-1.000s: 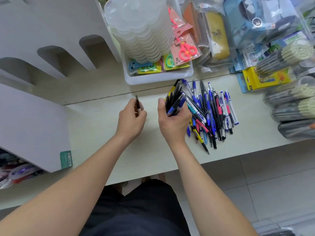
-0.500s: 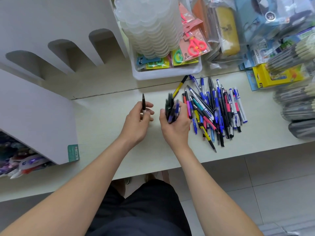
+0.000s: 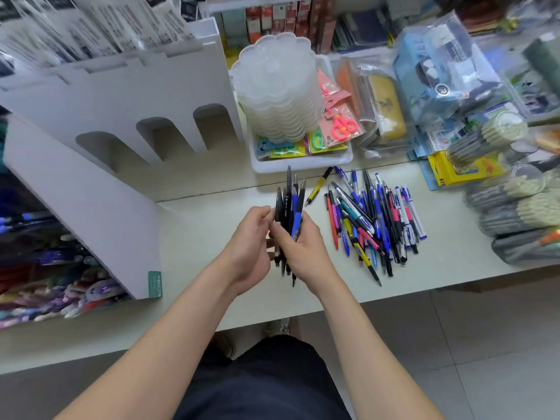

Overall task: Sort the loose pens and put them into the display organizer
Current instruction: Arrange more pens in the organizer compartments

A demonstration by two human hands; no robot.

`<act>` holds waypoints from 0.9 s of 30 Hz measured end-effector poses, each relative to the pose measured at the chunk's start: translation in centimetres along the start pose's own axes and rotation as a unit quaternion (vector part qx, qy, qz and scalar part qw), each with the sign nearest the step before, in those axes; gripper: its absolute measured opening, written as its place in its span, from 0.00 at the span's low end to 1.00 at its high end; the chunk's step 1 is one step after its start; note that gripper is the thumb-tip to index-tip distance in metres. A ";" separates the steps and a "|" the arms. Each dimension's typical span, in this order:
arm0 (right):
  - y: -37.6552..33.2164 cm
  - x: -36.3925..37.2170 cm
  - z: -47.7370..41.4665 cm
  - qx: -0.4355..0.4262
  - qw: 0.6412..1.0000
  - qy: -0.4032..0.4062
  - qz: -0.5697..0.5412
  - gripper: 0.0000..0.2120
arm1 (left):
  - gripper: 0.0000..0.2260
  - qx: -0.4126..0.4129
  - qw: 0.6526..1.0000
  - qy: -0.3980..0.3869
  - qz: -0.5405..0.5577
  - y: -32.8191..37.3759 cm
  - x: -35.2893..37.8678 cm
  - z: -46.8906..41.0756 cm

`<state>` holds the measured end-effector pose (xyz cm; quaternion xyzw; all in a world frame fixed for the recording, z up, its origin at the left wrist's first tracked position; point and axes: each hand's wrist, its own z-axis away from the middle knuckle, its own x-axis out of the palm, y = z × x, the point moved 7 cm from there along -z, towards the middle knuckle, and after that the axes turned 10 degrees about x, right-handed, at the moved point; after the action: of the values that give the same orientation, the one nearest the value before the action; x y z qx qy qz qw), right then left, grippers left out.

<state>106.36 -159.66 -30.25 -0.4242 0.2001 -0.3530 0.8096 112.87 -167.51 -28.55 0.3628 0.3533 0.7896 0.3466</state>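
Note:
A bundle of dark and blue pens (image 3: 291, 204) stands nearly upright above the pale shelf top (image 3: 194, 237). My right hand (image 3: 298, 248) grips the bundle from the right, and my left hand (image 3: 250, 242) holds it from the left. To the right lies a loose pile of pens (image 3: 372, 221) in blue, black, pink, yellow and white. A single yellow-and-black pen (image 3: 318, 185) lies apart at the pile's upper left. The white display organizer (image 3: 121, 122), with arched slots in its stepped tiers, stands at the left.
A white tray (image 3: 303, 163) with a stack of clear lids (image 3: 277, 86) and packaged scissors (image 3: 341, 125) sits behind the bundle. Bagged stationery and tubs of pencils (image 3: 512, 201) crowd the right side. Coloured items fill the lower left shelf (image 3: 51, 283).
My left hand, which held one dark pen apart, has come together with my right hand; both now hold one bundle. The camera has tilted upward, showing more of the shelves behind.

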 end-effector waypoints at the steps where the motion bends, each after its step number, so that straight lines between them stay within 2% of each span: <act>1: -0.3 0.1 0.4 0.001 1.000 0.001 0.007 0.08 | 0.23 0.001 1.000 -0.003 -0.028 0.2 -0.2 0.4; 3: -0.9 0.4 1.2 0.007 1.000 -0.009 0.005 0.09 | 0.21 0.004 0.995 -0.001 -0.098 0.8 -0.5 0.9; 5: -1.7 1.0 2.1 0.014 0.999 -0.037 -0.021 0.17 | 0.24 0.015 0.990 0.027 -0.136 2.0 -0.6 1.4; 8: -3.3 2.0 3.4 0.003 0.997 -0.073 -0.022 0.33 | 0.24 0.035 0.990 0.079 -0.111 3.6 -0.6 1.7; 11: -4.4 2.2 4.2 0.010 0.996 -0.083 0.019 0.46 | 0.18 -0.015 0.994 0.064 -0.083 3.7 -0.6 1.8; 13: -5.0 2.0 4.7 0.032 0.994 -0.090 0.061 0.51 | 0.12 -0.053 0.997 0.042 -0.036 3.4 -0.4 2.1; 15: -5.8 1.7 5.2 0.056 0.989 -0.099 0.091 0.54 | 0.07 -0.052 0.997 0.043 0.024 3.5 0.0 2.4; 17: -6.5 1.2 5.3 0.078 0.986 -0.101 0.109 0.57 | 0.07 -0.044 0.997 0.048 0.050 3.4 0.4 2.6; 19: -7.0 0.6 5.6 0.101 0.985 -0.109 0.082 0.56 | 0.08 -0.025 0.997 0.065 0.041 3.6 0.5 2.5; 20: -7.2 0.3 5.9 0.110 0.985 -0.120 0.048 0.52 | 0.08 -0.012 0.996 0.080 0.030 3.9 0.4 2.5; 23: -8.0 -0.3 6.9 0.126 0.973 -0.163 -0.102 0.25 | 0.13 0.014 0.992 0.124 0.035 5.2 -0.1 2.4; 24: -7.9 -0.6 7.1 0.135 0.967 -0.154 -0.150 0.19 | 0.15 0.033 0.988 0.143 0.045 5.9 -0.2 2.4; 25: -7.3 -1.1 6.9 0.152 0.962 -0.123 -0.190 0.21 | 0.16 0.061 0.983 0.165 0.059 6.7 -0.4 2.4; 27: -5.7 -1.5 6.6 0.184 0.948 -0.027 -0.259 0.25 | 0.12 0.120 0.967 0.211 0.081 8.1 -0.7 2.6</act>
<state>107.22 -157.16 -21.81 -0.3145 -0.0066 -0.5698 0.7592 112.95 -171.39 -20.96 0.2547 0.4804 0.8251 0.1534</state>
